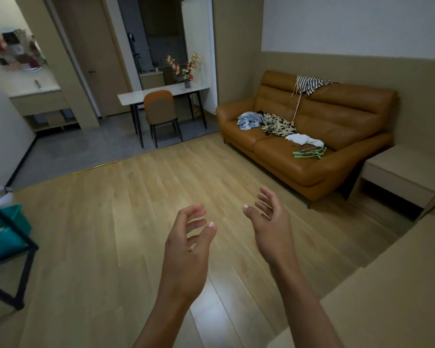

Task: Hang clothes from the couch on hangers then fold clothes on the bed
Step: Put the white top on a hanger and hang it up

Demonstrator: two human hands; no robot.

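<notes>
Head view of a room. The left hand [189, 237] and the right hand [269, 222] are raised side by side in the foreground, palms turned toward each other, fingers loosely curled and spread; both are released and grasp nothing. A stretch of wooden floor [136, 209] separates them from the couch [349, 116], an orange-brown two-seater against the far right wall, well apart from the hands. The clothes lie on it: a striped garment [309, 84] draped over the top of the backrest, with a thin cord [298, 106] hanging down from it; on the seat, a blue garment [248, 120] touching a yellow-and-black patterned garment [278, 125]; nearer the front edge, a white garment [303, 140], and just beside it a small pile of green hangers [308, 152]. To the right of the couch stands a low beige cabinet [407, 172]; a flat beige surface [399, 285] fills the lower right corner, and whether it is the bed cannot be told. Left of the couch are a white table [161, 92] with a vase of flowers [187, 84] and an orange-backed chair [160, 109] drawn up to it. At the left edge, a black frame [28, 249] holds teal bins [5, 222].
</notes>
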